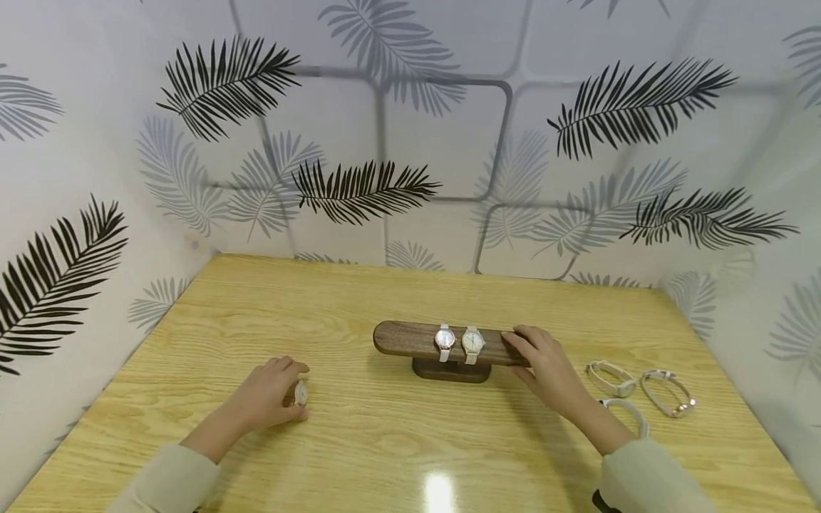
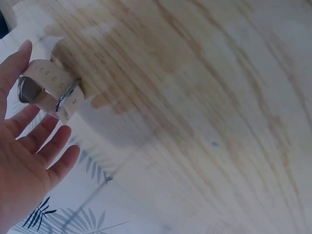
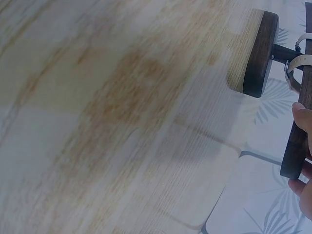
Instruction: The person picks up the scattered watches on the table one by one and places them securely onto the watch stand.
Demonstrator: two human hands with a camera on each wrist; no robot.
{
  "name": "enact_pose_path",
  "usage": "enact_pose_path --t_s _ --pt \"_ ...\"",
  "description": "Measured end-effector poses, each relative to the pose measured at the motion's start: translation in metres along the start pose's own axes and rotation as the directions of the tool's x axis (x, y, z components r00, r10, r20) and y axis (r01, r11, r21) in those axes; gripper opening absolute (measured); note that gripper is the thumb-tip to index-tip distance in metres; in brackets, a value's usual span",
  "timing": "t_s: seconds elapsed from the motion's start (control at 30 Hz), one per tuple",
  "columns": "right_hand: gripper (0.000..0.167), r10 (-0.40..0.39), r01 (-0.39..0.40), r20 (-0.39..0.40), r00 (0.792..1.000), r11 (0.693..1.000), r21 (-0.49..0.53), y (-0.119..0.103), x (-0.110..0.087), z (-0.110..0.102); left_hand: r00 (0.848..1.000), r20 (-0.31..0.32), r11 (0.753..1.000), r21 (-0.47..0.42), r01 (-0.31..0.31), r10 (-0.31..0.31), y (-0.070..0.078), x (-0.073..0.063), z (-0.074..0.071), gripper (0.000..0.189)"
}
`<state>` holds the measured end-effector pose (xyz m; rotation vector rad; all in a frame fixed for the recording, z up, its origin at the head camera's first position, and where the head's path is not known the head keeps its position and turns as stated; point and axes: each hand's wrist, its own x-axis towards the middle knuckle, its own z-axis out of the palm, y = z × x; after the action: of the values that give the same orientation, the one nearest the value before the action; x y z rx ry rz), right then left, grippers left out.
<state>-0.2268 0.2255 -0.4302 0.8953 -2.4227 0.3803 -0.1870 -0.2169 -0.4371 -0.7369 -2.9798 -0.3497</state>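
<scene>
My left hand (image 1: 266,397) holds a wristwatch (image 1: 301,393) with a pale cream strap between thumb and fingers, low over the left side of the table. In the left wrist view the buckled strap (image 2: 51,80) forms a closed loop with a metal buckle. My right hand (image 1: 550,369) grips the right end of a dark wooden watch stand (image 1: 407,338), thumb in front and fingers over the top. Two watches sit around its bar near the middle, one with a white strap (image 1: 445,338) and one with a cream strap (image 1: 473,343). The stand's base (image 3: 262,53) shows in the right wrist view.
Right of my right forearm lie a cream-strapped watch (image 1: 612,377), a thin-banded watch (image 1: 669,394) and a white band (image 1: 630,409), partly behind the forearm. The wood-grain table (image 1: 359,442) meets leaf-patterned walls (image 1: 436,142) at the back and sides.
</scene>
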Motion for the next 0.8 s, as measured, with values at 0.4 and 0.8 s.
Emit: enact_pose_path --t_s 0.4,0.8 --pt "0.058 0.0 0.0 -0.006 1.0 1.0 -0.025 -0.001 0.002 -0.003 0.991 0.13 0.999 0.006 0.035 -0.036 0.003 0.004 -0.008 0.05" --pt "0.057 0.012 -0.011 0.015 1.0 0.999 -0.032 0.001 0.003 -0.002 0.986 0.16 0.999 -0.001 0.044 -0.043 0.012 0.012 -0.014 0.038"
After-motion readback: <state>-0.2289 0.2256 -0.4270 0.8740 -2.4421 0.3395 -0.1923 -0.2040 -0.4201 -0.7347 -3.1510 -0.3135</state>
